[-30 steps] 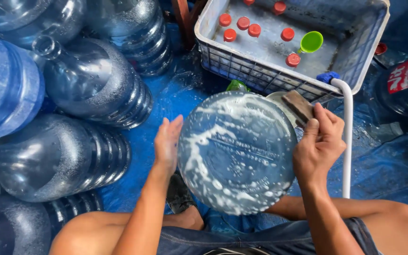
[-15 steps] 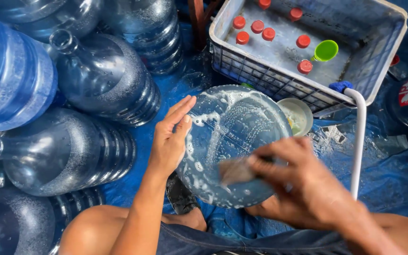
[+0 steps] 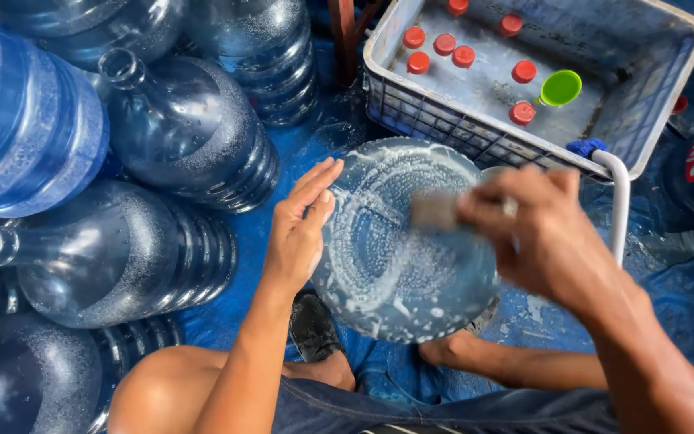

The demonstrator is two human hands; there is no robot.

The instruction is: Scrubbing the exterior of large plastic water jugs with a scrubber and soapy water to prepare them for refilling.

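The large clear soapy water jug (image 3: 399,241), below the grey plastic crate (image 3: 644,96), is steadied by the flat, open left hand (image 3: 299,229). The blurred right hand (image 3: 544,233), moved from the jug's rim onto its base, appears clenched on a scrubbing pad (image 3: 435,213); scrubbing seems underway.

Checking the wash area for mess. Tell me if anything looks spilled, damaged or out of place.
Nothing looks damaged. The big bottle is streaked with white suds under the left hand and right hand. Red caps lie loose in the crate, and other large bottles lie tipped on their sides.
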